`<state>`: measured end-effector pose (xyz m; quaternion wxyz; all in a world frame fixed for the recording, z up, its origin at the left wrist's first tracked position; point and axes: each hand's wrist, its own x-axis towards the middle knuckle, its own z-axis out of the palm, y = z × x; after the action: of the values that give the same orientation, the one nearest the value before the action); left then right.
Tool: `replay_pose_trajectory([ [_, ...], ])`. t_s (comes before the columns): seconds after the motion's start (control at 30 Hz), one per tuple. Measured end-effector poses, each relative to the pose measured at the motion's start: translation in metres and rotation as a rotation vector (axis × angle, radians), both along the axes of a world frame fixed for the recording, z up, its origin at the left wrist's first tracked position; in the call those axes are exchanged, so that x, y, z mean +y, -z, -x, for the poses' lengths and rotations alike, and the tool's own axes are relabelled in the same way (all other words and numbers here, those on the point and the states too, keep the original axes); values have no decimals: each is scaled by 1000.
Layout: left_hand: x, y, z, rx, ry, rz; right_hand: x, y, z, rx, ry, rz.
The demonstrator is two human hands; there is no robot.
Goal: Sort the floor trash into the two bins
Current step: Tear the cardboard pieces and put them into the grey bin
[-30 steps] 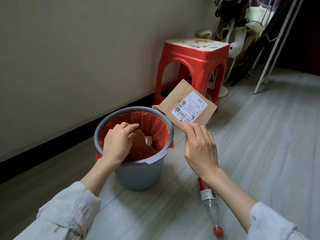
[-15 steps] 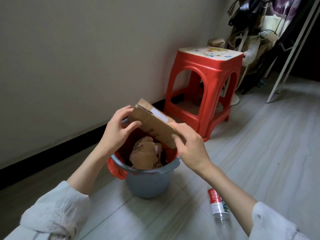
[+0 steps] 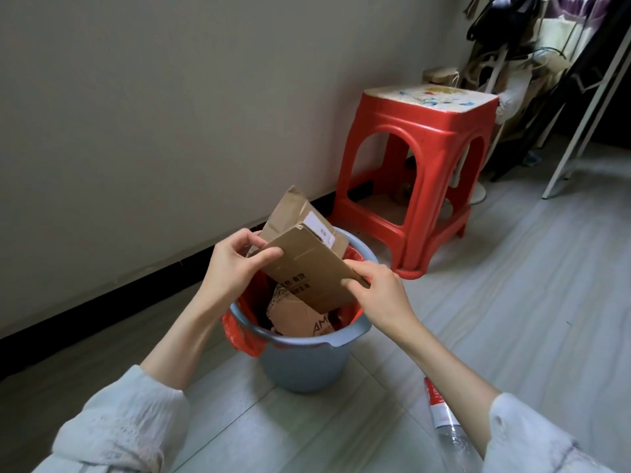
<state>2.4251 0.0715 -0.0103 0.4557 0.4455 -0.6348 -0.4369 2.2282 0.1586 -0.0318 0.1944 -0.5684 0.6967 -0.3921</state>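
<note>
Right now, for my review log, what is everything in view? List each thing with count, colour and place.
cardboard box: one, brown, flattened, held tilted over the bin, lower corner inside it
bin: one, grey-blue, on the floor near the wall
bin liner: one, red, folded over the bin's rim
cardboard pieces: at least one, brown, inside the bin
plastic bottle: one, clear with red label, lying on the floor right of the bin
stool: one, red, by the wall behind the bin
clothes rack: one, far right corner, details unclear
left hand: pinches the box's left edge
right hand: pinches the box's right edge
</note>
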Motion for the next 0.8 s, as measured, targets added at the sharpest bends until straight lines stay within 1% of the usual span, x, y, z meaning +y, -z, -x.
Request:
replay_pose_trajectory([
  [0.03,1,1,2,-58,0,64,0,2,1,131,42,-22],
  [0.07,3,1,4,-110,0,129,0,4,1,222,73,-48],
  [0.13,3,1,8,-183,16,240,0,8,-1,307,101,-76],
  [0.23,4,4,12,-309,65,262,-2,17,-3,383,104,-98],
  [0.33,-2,15,11,-507,17,296,-3,27,2,378,111,-165],
  [0.4,-5,22,9,-596,-10,304,0,33,6,365,104,-228],
  [0.47,-8,30,12,-648,-34,277,3,39,8,307,82,-264],
  [0.53,-12,37,21,-721,-46,250,5,41,6,217,72,-246],
  [0.63,-18,53,37,-895,-34,190,5,44,5,181,68,-226],
  [0.7,-26,69,46,-971,-34,128,5,48,7,189,74,-214],
  [0.73,-28,75,49,-1002,-12,87,4,48,7,191,75,-206],
  [0.8,-32,87,58,-1116,104,29,3,50,9,206,74,-189],
])
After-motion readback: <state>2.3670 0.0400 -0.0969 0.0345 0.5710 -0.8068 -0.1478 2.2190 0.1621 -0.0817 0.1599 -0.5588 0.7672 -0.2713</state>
